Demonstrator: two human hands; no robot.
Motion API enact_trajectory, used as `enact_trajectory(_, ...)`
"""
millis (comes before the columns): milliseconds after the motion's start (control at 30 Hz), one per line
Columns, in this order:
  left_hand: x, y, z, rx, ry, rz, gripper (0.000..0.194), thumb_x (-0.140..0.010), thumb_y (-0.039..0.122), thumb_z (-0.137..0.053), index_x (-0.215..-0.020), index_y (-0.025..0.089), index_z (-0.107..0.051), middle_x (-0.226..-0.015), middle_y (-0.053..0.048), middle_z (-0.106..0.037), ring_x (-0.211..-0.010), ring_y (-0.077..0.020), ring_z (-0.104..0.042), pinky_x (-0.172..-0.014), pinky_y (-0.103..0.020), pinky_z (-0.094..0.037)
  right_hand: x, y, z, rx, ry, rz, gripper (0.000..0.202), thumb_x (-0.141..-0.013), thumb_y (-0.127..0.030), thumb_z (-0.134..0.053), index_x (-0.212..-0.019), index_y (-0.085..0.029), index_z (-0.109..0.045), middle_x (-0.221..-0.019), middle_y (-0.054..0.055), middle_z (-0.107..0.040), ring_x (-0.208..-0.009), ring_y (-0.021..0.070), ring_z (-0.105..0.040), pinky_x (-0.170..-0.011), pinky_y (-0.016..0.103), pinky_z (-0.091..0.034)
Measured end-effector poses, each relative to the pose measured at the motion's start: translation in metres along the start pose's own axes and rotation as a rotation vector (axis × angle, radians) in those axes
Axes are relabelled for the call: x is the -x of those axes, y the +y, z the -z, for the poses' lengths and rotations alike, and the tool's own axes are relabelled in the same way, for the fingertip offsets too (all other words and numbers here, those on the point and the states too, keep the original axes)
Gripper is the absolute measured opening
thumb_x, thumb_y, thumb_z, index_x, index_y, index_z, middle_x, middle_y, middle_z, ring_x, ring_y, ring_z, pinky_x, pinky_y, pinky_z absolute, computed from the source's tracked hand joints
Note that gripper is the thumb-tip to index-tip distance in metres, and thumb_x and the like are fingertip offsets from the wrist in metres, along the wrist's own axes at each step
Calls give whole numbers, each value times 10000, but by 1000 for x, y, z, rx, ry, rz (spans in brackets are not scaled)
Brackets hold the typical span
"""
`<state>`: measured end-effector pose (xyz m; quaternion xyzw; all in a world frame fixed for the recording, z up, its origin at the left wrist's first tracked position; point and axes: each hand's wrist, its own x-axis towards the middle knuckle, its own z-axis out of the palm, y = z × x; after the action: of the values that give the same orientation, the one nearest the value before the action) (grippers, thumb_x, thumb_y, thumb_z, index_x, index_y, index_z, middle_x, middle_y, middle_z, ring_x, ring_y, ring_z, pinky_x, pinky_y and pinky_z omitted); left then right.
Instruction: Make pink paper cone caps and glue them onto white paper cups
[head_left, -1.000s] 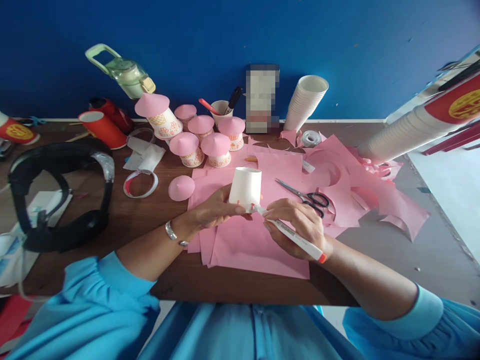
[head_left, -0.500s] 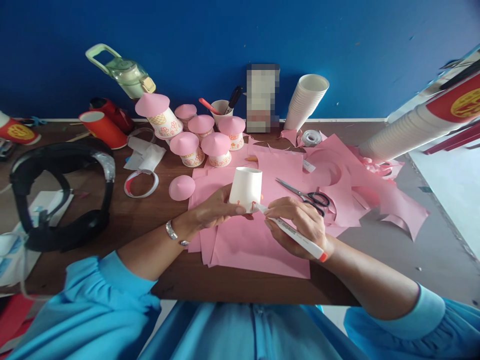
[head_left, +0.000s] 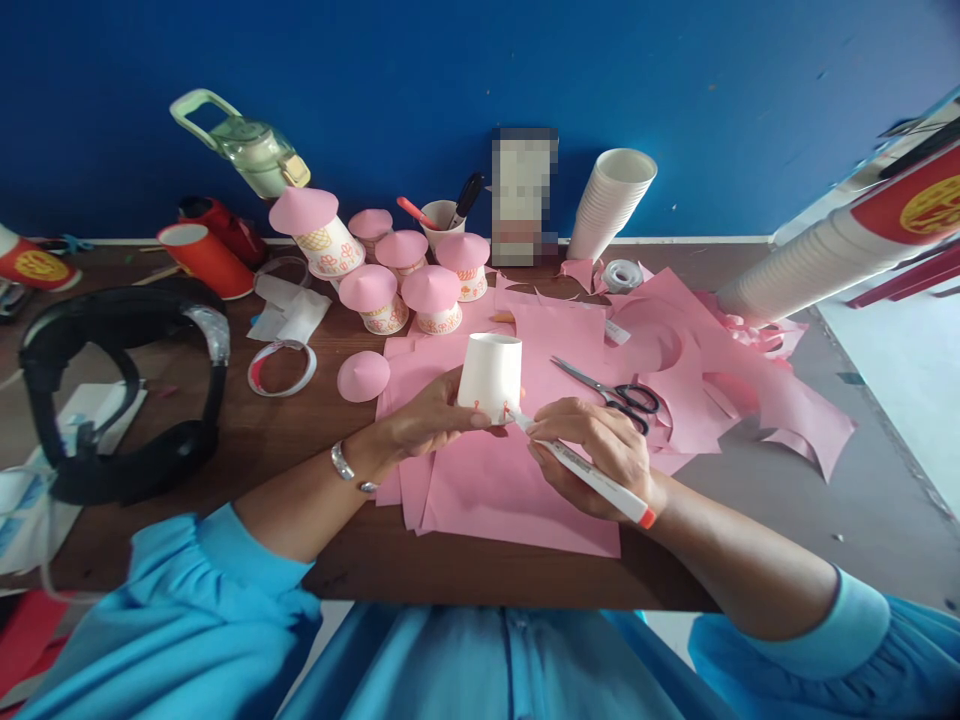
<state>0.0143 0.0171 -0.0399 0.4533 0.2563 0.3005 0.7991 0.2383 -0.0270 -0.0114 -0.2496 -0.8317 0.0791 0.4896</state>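
My left hand point(head_left: 431, 415) grips a white paper cup point(head_left: 490, 370), held upside down above pink paper sheets point(head_left: 517, 490). Small red marks show along the cup's lower edge. In my right hand point(head_left: 600, 450) is a white marker point(head_left: 592, 478) with an orange-red end, its tip against the cup near that edge. Scissors point(head_left: 611, 388) with black handles lie open just beyond my right hand. A pink paper cone point(head_left: 364, 376) rests to the left of the cup. Behind it stand several decorated cups with pink cone tops point(head_left: 433, 290).
A stack of white cups point(head_left: 611, 205) and a tape roll point(head_left: 624, 275) stand at the back, near a cup of pens point(head_left: 444, 225). Pink scraps point(head_left: 697, 370) spread to the right. On the left are a black headset-like strap point(head_left: 124, 390), a tape ring point(head_left: 282, 369) and a bottle point(head_left: 259, 150).
Almost nothing differs. The marker tip stays at the cup's lower edge, where the red mark looks slightly longer; both hands hold nearly the same place.
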Motion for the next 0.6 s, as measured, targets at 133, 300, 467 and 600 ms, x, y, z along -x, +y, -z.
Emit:
enact_trajectory(133,0,-1,1,12,25,13,459,-723,350,-896,-1101,179,-701,-1027,-61,-735,-969,-221,-703,-895,-392,-604,1,1,1,13,42,0,281,-875,-48,-639,-1110,-202,-629,-799,26,-738,-709,176,-748,-636,284,-645)
enact_trajectory(300,0,0,0,0,31,3,496,-679,335,-923,-1091,188,-691,-1086,-71,-725,-1000,-220,-695,-938,-414,-588,1,1,1,11,27,2,306,-867,-44,-638,-1131,-198,-635,-804,31,-737,-711,178,-741,-644,282,-641)
enact_trajectory(467,-1,6,-4,-43,21,20,424,-708,343,-912,-1039,179,-704,-967,-45,-703,-869,-167,-661,-811,-330,-585,0,1,1,19,25,0,303,-876,-51,-635,-1134,-210,-626,-804,21,-736,-706,173,-742,-636,281,-639)
enact_trajectory(600,-2,4,-3,-72,15,1,435,-709,356,-910,-1036,168,-693,-947,-45,-684,-850,-166,-640,-760,-307,-560,0,1,0,26,28,7,253,-887,-55,-635,-1097,-197,-623,-792,29,-730,-700,169,-737,-631,279,-637)
